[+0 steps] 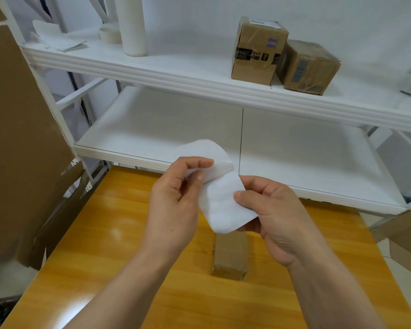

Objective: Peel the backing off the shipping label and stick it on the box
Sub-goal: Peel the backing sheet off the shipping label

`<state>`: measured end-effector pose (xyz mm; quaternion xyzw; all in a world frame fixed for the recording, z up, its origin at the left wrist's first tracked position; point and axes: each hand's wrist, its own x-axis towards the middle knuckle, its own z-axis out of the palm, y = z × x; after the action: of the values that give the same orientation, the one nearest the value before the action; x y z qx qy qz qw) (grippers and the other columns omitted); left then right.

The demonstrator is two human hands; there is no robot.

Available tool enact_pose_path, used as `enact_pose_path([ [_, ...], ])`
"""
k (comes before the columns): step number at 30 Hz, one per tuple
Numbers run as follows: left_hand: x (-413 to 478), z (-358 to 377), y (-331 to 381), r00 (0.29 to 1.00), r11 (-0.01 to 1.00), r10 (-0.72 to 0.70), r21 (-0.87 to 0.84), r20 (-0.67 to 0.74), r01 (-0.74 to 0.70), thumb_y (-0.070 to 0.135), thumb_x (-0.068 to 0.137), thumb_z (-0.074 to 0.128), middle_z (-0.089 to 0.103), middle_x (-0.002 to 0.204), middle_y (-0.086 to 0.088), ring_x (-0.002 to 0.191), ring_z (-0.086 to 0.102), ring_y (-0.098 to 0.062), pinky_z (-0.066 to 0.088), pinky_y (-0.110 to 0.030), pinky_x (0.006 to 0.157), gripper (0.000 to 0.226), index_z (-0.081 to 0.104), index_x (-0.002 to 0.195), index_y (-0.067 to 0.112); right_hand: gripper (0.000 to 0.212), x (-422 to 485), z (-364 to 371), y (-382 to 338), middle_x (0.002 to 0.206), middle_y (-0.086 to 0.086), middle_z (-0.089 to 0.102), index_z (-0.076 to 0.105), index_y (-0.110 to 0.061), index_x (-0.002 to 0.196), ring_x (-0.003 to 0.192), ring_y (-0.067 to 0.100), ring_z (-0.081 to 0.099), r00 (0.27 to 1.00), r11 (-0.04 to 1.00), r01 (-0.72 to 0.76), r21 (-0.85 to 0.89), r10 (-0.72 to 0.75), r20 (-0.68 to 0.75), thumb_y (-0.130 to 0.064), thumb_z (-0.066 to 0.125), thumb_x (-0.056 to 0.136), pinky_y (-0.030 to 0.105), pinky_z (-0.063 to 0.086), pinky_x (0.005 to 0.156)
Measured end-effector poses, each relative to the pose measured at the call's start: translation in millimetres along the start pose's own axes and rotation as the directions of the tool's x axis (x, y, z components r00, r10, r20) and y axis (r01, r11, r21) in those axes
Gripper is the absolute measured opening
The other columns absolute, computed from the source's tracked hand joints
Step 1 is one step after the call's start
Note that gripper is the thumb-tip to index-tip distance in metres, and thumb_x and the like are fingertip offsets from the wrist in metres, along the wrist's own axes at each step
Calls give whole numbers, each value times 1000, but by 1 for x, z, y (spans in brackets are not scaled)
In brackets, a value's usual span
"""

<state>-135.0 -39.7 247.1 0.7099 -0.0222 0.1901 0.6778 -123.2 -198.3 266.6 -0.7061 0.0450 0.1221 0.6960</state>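
I hold a white shipping label above the table with both hands. My left hand (176, 193) pinches one curled white layer (207, 153) that arcs up and away. My right hand (273, 210) pinches the other flat white layer (223, 205) between thumb and fingers. The two layers are partly separated and join near the middle; which is backing I cannot tell. Below them, a small brown cardboard box (230, 255) wrapped in clear tape lies on the yellow wooden table (105, 233), partly hidden by the label and my right hand.
A white shelving unit (199, 84) stands behind the table. Its upper shelf carries two taped cardboard boxes (259, 51), a white roll (132, 24), a tape roll and papers. Flattened cardboard (22, 138) leans at the left; another cardboard piece sits at the right edge.
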Motion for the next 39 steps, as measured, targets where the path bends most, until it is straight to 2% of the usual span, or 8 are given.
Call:
enact_pose_path([
  [4,0,-1,0,1000,1000,10,-14,13,-10,4,99,54,71,98,16,90,65,5,50,-8,73,24,72,98,19,23,0,1,-1,99,6,78,73,-18,103,88,26,75,1000,1000,2,-3,-2,11,-4,60,91,37,60,64],
  [11,0,-3,-6,999,1000,-13,-24,31,14,-3,95,58,74,106,10,96,70,-6,57,-21,78,29,72,104,21,22,1,4,-3,98,6,78,74,-18,102,90,27,75,1000,1000,-5,11,5,4,-5,59,91,43,62,68],
  [19,0,-6,-10,992,982,125,144,10,-125,0,95,59,73,107,10,104,69,-9,58,-28,85,27,71,108,21,17,1,7,-4,78,-1,77,78,-19,86,68,17,73,1000,999,20,25,-20,9,-32,68,87,34,59,58],
  [24,-2,-7,-14,984,957,180,231,5,-176,5,95,58,71,109,13,104,67,-6,59,-34,83,30,70,110,28,27,1,9,-6,88,4,79,78,-17,93,80,24,76,999,1000,20,22,-20,25,-41,67,85,43,60,69],
  [28,-4,-6,-15,981,956,186,220,50,-192,8,94,57,71,109,14,105,68,-9,59,-36,83,30,70,110,30,22,2,9,-5,97,12,78,79,-16,92,93,35,73,1000,1000,17,-9,-18,-19,-34,68,87,53,60,78],
  [32,-6,-4,-13,986,976,141,153,85,-153,14,94,56,71,111,12,106,68,-11,60,-37,81,28,69,109,34,17,3,8,-3,89,3,79,80,-23,86,88,27,73,999,998,28,-48,-29,-29,-24,65,91,40,56,71],
  [36,-4,-6,-14,994,987,89,126,67,-97,12,95,56,71,113,12,107,68,-12,60,-36,82,27,70,112,28,19,3,8,-1,89,2,80,80,-23,84,90,27,73,999,997,17,-70,-19,-31,-21,64,92,41,55,77],
  [39,-1,-7,-13,998,989,47,140,32,-51,6,96,59,71,107,16,95,68,-9,55,-25,72,29,70,111,30,17,3,8,-1,91,2,80,80,-24,87,92,28,73,999,997,14,-76,-17,-31,-20,63,92,41,54,77],
])
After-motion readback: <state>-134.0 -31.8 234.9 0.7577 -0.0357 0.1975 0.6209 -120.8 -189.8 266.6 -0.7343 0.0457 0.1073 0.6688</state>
